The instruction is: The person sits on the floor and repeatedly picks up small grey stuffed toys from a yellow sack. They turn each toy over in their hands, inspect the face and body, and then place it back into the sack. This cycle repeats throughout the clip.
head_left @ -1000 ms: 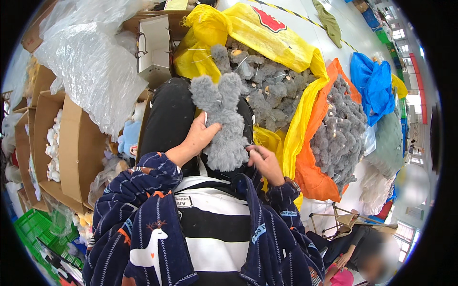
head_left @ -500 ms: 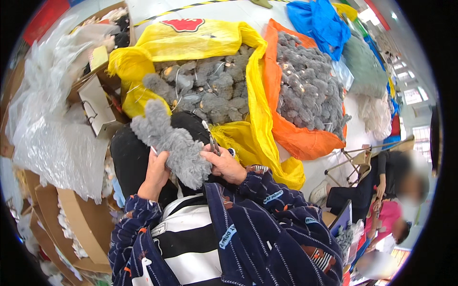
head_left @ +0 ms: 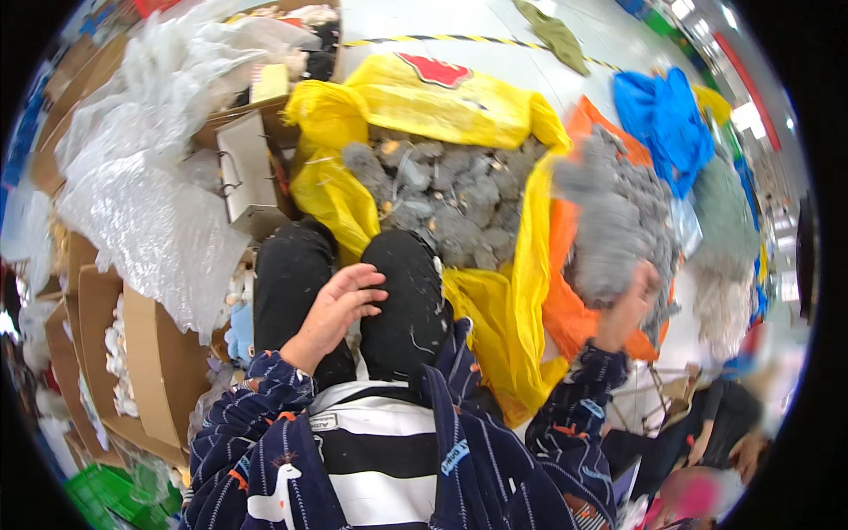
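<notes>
Over the orange sack a fluffy grey plush toy hangs in the air, blurred by motion. My right hand is at its lower end, reaching out to the right. The fingers are smeared, so whether they still grip the toy cannot be made out. Above my lap, my left hand is empty, its fingers spread. Heaped grey plush toys fill the orange sack. The yellow sack in front of my knees holds more grey plush pieces, with pale bits and strings among them.
Clear plastic sheeting drapes over boxes at the left. An open cardboard box and a green crate stand nearer. A white box-like folder is beside my knee. A blue bag lies beyond the orange sack. People sit at lower right.
The grey plush toy has gone from my lap rightward over the orange sack, along with my right hand. My left hand has let go of it. The dark hand tool is no longer visible.
</notes>
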Available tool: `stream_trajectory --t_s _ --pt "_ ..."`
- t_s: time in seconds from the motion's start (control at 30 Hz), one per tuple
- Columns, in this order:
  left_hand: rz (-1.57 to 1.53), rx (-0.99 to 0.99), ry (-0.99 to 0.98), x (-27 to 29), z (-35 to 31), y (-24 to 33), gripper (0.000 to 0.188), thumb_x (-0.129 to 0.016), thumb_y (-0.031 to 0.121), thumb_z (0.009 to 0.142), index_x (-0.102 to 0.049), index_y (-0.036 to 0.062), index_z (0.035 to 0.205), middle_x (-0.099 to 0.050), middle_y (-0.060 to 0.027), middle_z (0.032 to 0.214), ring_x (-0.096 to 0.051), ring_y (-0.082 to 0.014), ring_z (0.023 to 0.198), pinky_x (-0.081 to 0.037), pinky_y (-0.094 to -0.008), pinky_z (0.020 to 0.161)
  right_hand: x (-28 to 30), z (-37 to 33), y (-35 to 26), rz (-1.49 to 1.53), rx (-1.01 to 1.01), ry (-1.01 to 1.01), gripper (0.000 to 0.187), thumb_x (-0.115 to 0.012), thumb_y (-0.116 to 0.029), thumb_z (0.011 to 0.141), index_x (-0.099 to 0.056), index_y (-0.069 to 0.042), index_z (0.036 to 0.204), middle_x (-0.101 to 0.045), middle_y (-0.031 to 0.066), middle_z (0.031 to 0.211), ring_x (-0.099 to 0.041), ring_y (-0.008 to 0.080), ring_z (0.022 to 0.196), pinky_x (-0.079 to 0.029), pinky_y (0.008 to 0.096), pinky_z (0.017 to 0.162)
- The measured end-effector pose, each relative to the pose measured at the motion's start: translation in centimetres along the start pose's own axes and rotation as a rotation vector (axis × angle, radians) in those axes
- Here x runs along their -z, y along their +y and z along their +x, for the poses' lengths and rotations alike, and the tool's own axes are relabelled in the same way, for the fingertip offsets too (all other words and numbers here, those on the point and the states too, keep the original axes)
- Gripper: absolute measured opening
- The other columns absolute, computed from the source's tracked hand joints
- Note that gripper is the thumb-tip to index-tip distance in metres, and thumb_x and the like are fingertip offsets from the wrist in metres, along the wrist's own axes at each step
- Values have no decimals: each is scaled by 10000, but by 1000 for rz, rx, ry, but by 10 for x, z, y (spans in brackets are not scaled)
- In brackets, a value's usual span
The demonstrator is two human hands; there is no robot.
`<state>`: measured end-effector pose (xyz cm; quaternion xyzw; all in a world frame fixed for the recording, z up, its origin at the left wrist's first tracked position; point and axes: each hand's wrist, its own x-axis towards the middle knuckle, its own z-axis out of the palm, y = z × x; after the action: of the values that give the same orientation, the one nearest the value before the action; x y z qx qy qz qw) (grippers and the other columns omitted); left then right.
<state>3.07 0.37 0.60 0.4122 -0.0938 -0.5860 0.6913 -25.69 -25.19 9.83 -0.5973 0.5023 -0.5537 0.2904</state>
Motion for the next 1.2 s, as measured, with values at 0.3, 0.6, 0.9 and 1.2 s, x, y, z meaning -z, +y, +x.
stream_trajectory --t_s 0.3,0.6,0.9,1.2 --pt "453 -266 -47 1 3 29 208 -484 41 866 -517 30 1071 -579 -65 1006 -557 -139 917 -450 -278 804 -30 4 113 166 -346 -81 226 -560 -285 850 -558 -60 852 -476 -28 670 -328 23 442 -236 186 374" --pt "1518 -397 -116 5 63 59 229 -521 146 754 -567 47 955 -597 -145 852 -575 -308 822 -467 -398 716 -267 -88 78 136 -378 -951 283 -602 -266 816 -587 12 865 -561 25 678 -487 94 566 -393 235 521" --pt "1408 -143 -314 15 61 59 311 -522 197 806 -499 48 1077 -564 -150 899 -561 -322 846 -455 -382 743 -412 -124 63 -494 473 -1082 547 -632 -296 751 -404 -117 1214 -543 166 931 -568 378 771 -459 433 620" --pt "1305 -235 -297 23 55 66 285 -561 174 775 -519 54 1030 -572 -133 891 -575 -305 849 -467 -382 736 -389 -116 117 -345 257 -882 235 -592 -131 740 -528 -31 943 -585 194 812 -557 366 757 -436 400 639"
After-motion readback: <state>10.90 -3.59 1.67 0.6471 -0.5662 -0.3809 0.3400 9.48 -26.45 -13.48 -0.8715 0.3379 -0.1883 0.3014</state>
